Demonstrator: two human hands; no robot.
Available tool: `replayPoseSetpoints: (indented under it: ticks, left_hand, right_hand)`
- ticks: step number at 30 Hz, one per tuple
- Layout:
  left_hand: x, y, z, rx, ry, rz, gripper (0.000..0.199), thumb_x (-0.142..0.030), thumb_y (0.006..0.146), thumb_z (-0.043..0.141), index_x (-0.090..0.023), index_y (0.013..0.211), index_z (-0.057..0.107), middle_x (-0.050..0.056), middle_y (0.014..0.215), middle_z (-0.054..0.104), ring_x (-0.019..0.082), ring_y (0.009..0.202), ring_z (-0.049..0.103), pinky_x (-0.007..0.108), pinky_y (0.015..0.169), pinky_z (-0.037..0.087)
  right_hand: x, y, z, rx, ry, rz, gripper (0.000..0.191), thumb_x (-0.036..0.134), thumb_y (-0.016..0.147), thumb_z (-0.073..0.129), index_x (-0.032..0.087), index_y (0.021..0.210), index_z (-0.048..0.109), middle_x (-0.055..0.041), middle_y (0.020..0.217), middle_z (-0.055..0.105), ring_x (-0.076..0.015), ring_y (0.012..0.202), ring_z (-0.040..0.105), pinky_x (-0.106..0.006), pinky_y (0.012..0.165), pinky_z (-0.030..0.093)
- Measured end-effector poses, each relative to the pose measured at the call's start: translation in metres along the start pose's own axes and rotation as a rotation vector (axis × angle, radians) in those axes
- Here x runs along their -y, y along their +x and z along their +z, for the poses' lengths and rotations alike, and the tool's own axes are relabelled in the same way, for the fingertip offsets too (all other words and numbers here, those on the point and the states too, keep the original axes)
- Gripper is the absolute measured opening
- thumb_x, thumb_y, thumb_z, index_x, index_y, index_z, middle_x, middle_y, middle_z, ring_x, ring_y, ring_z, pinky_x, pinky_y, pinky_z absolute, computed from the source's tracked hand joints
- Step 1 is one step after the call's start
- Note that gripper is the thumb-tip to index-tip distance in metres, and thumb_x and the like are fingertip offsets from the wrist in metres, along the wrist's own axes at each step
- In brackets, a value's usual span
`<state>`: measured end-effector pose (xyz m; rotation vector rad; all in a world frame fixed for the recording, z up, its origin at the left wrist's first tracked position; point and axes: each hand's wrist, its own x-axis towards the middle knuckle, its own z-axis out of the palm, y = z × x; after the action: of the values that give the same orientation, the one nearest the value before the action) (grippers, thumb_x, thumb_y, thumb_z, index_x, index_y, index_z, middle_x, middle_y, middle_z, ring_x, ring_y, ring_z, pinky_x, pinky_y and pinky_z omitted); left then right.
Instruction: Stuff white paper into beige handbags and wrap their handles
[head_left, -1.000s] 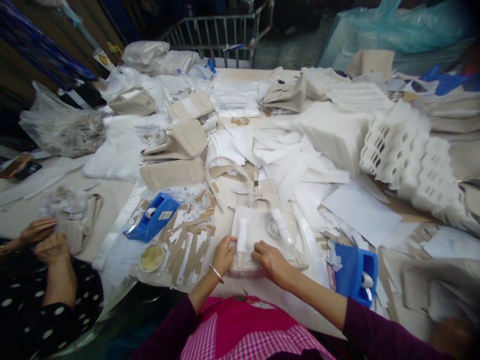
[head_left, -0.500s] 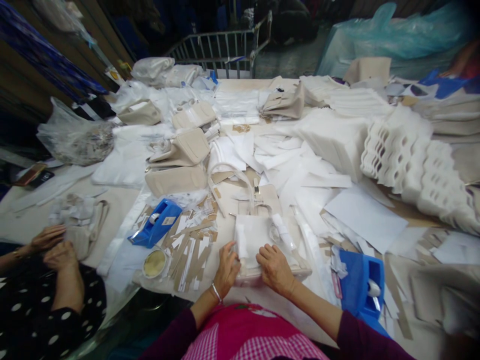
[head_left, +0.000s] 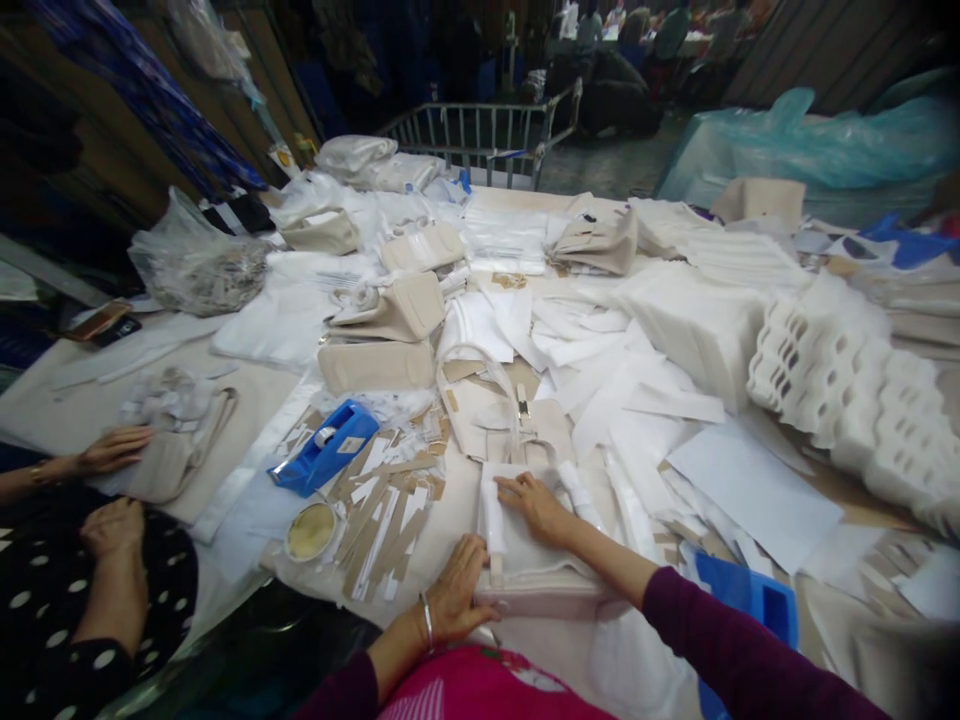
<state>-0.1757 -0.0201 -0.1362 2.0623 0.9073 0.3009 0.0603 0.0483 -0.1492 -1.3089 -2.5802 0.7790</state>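
A beige handbag (head_left: 551,603) lies in front of me, its upper face covered by a translucent white sheet (head_left: 529,545). White-wrapped strap parts (head_left: 492,515) rest along its left side and at its upper right. My left hand (head_left: 456,592), with a bangle at the wrist, grips the bag's near left corner, thumb along the near edge. Stretched across the bag, my right hand (head_left: 536,508) is open, its fingertips touching the wrapped strap on the left. Just beyond lies another beige bag piece (head_left: 546,425) with a metal clasp and looped handle.
Left of the bag are a blue tape dispenser (head_left: 324,448), card strips (head_left: 386,515) and a round tub (head_left: 310,531). Another blue dispenser (head_left: 750,600) stands right. White foam sheets (head_left: 690,310) and beige bags (head_left: 375,365) pile up beyond. A co-worker's hands (head_left: 112,450) are at far left.
My right hand has moved left and away from me across the bag, from the near edge to the left strap. My left hand has shifted down to the near left corner. The view has tilted up.
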Motion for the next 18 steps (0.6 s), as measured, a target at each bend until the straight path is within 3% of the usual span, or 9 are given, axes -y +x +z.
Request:
replayPoseSetpoints:
  ticks: [3,5,8,12,16,18]
  left_hand:
    - [0.002,0.0,0.0,0.019,0.028,0.007,0.041,-0.049,0.072,0.061,-0.019,0.096,0.047,0.012,0.103,0.051,0.028,0.099,0.045,0.048,0.092,0.036]
    - [0.003,-0.001,0.0,0.015,0.033,0.022,0.039,-0.05,0.073,0.059,-0.019,0.095,0.048,0.012,0.101,0.052,0.029,0.099,0.045,0.049,0.092,0.036]
    - [0.007,-0.004,0.002,-0.01,0.045,0.023,0.041,-0.054,0.073,0.057,-0.02,0.095,0.05,0.011,0.099,0.054,0.028,0.098,0.047,0.05,0.092,0.036]
    - [0.022,-0.008,0.015,-0.043,0.178,0.106,0.053,-0.061,0.07,0.057,-0.018,0.099,0.049,0.012,0.106,0.054,0.029,0.104,0.048,0.051,0.096,0.037]
    - [0.05,-0.007,0.038,-0.217,0.352,0.182,0.019,-0.034,0.088,0.039,-0.019,0.089,0.051,0.01,0.095,0.059,0.022,0.093,0.056,0.039,0.09,0.045]
    - [0.062,-0.006,0.043,-0.271,0.362,0.183,0.019,-0.024,0.09,0.033,-0.02,0.085,0.051,0.008,0.087,0.06,0.019,0.083,0.057,0.033,0.081,0.049]
  right_hand:
    - [-0.01,0.007,-0.003,0.049,0.001,-0.05,0.058,-0.002,0.062,0.044,0.023,0.111,0.06,-0.0043,0.134,0.049,-0.0238,0.109,0.046,-0.039,0.089,0.042]
    - [-0.015,0.03,-0.011,0.023,0.048,0.044,0.047,-0.003,0.064,0.041,0.019,0.098,0.066,-0.0064,0.115,0.061,-0.0205,0.101,0.053,-0.034,0.088,0.042]
    - [-0.009,0.09,-0.024,-0.123,0.128,0.234,0.042,-0.002,0.07,0.038,0.015,0.098,0.064,-0.009,0.097,0.066,-0.0172,0.093,0.058,-0.029,0.085,0.043]
    - [0.022,0.176,-0.028,-0.249,0.162,0.452,0.041,0.011,0.076,0.046,0.011,0.116,0.051,-0.0143,0.11,0.06,-0.0217,0.103,0.053,-0.031,0.085,0.042]
    - [0.046,0.221,-0.028,-0.266,0.307,0.669,0.042,0.013,0.077,0.048,0.007,0.118,0.047,-0.0219,0.112,0.056,-0.0287,0.106,0.052,-0.039,0.085,0.041]
    - [0.048,0.226,-0.036,-0.271,0.397,0.698,0.036,0.007,0.073,0.049,0.007,0.108,0.054,-0.0204,0.102,0.061,-0.0281,0.097,0.056,-0.038,0.081,0.042]
